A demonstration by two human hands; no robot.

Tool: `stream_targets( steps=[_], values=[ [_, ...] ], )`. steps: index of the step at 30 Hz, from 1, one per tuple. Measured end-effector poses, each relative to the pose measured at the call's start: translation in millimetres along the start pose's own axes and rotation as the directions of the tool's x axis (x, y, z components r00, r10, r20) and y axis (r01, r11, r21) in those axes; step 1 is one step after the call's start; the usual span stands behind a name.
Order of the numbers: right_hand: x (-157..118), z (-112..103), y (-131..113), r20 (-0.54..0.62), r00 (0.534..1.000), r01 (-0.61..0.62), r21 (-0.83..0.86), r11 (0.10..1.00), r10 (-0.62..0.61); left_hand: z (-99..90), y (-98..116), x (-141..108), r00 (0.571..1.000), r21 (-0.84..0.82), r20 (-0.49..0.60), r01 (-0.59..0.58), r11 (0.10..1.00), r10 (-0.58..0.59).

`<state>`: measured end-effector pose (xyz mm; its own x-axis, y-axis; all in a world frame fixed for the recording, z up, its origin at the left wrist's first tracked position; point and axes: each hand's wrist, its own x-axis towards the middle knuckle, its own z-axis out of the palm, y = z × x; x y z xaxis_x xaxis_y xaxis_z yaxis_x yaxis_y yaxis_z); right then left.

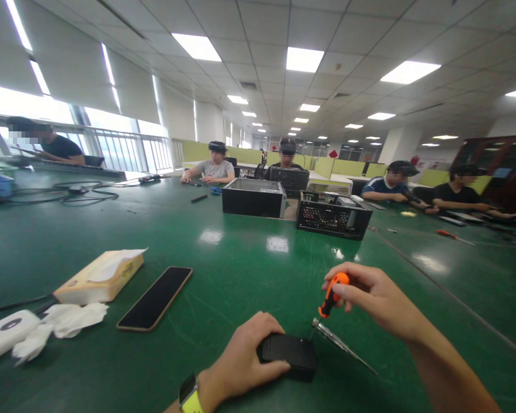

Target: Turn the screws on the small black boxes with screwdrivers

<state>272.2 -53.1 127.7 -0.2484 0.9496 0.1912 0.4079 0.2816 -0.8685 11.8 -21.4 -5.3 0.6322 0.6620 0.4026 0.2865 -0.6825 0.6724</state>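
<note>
Between the thumb and fingers of my left hand (251,355) is a small black box (294,353), gripped at its left end and resting on the green table. My right hand (370,292) is closed around the orange and black handle of a screwdriver (333,293). The screwdriver is tilted, its thin shaft pointing down at the right end of the box; whether the tip touches a screw cannot be made out. Just right of the box lies a second, slim screwdriver with a clear handle (337,338).
A phone (155,298), a tissue pack (101,278), crumpled tissues (64,324) and a white device (11,332) lie to the left. Two computer cases (253,201) stand farther back. Cables (75,192) lie far left. Several people sit around the green table (223,269).
</note>
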Motion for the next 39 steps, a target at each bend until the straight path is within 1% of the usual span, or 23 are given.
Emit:
stream_targets(
  steps=[10,15,18,21,24,27,28,30,33,34,35,39],
  values=[
    [10.8,8.6,10.5,0.02,0.999,0.035,-0.029,0.999,-0.035,0.1,-1.4,-1.0,1.0,0.022,0.014,-0.003,1.0,0.003],
    [12.3,10.3,11.7,0.021,0.999,0.029,-0.034,0.999,-0.028,-0.2,-1.4,-0.6,1.0,0.027,0.017,-0.003,1.0,0.003],
    [10.9,10.6,8.8,0.005,0.999,0.036,-0.089,0.995,-0.036,-0.5,-0.2,0.0,1.0,0.027,0.017,0.0,1.0,0.0],
    [8.8,11.1,5.8,-0.056,0.994,0.078,-0.188,0.979,-0.09,-0.9,1.1,0.1,1.0,0.027,0.016,0.007,1.0,-0.007],
    [7.4,13.0,4.9,-0.124,0.977,0.122,-0.339,0.933,-0.173,-1.1,1.1,0.1,1.0,0.022,0.018,0.002,1.0,-0.003],
    [5.7,14.9,2.6,-0.138,0.948,0.178,-0.519,0.836,-0.287,-0.4,-0.4,0.1,1.0,0.023,0.017,-0.005,1.0,0.005],
    [4.6,15.0,0.6,-0.115,0.941,0.208,-0.548,0.81,-0.319,0.0,-1.1,0.1,1.0,0.023,0.017,-0.007,1.0,0.007],
    [1.6,13.8,-4.9,-0.023,0.936,0.282,-0.543,0.791,-0.35,0.5,-2.2,0.0,1.0,0.021,0.015,-0.011,1.0,0.01],
    [-3.9,9.5,-12.1,0.127,0.932,0.356,-0.504,0.787,-0.34,0.4,-2.4,0.0,1.0,0.02,0.015,-0.014,1.0,0.013],
    [-5.3,8.1,-12.9,0.144,0.931,0.359,-0.517,0.777,-0.335,0.2,-2.1,0.1,1.0,0.022,0.017,-0.013,1.0,0.013],
    [-6.3,7.0,-12.5,0.137,0.934,0.35,-0.547,0.761,-0.331,0.0,-1.8,0.2,1.0,0.024,0.02,-0.012,1.0,0.011],
    [-6.0,6.7,-6.9,0.039,0.948,0.258,-0.674,0.692,-0.316,-0.5,-1.2,0.5,1.0,0.027,0.02,-0.007,1.0,0.006]
  ],
)
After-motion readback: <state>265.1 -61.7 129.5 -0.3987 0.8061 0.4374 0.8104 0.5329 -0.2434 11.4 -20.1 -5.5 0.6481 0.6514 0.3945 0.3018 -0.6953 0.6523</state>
